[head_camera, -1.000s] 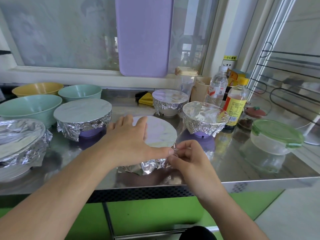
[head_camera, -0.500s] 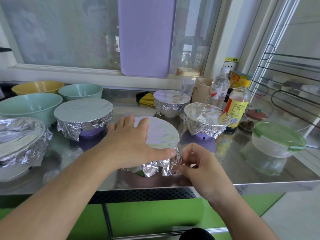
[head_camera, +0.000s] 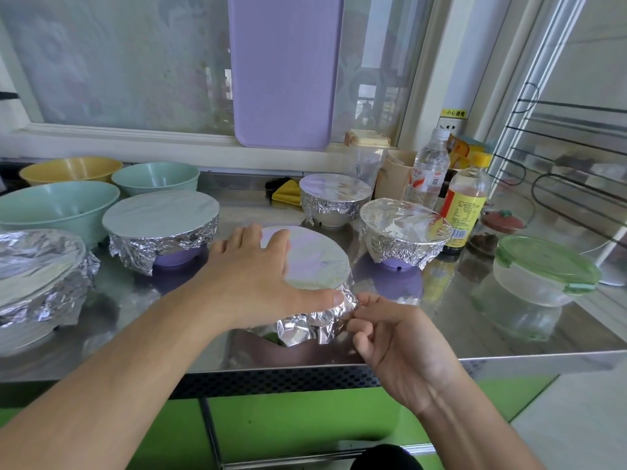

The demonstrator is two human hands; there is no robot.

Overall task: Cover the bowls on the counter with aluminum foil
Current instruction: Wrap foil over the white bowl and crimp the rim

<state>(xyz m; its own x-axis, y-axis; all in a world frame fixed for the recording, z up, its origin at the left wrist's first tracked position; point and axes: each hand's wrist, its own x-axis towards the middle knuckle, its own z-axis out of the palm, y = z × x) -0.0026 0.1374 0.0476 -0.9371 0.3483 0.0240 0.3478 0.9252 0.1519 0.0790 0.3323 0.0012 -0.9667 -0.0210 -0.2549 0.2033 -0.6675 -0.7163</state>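
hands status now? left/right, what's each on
Left hand: open, fingers straight, pressing flat on the foil top of the front bowl.
Right hand: fingers curled, pinching the crumpled foil skirt at that bowl's rim.

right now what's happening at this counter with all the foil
A person is wrapping the front bowl in foil. The left hand lies flat on its foil top while the right hand pinches the foil edge at the side. Four other bowls already wear foil; two green bowls and a yellow bowl at the back left are uncovered.
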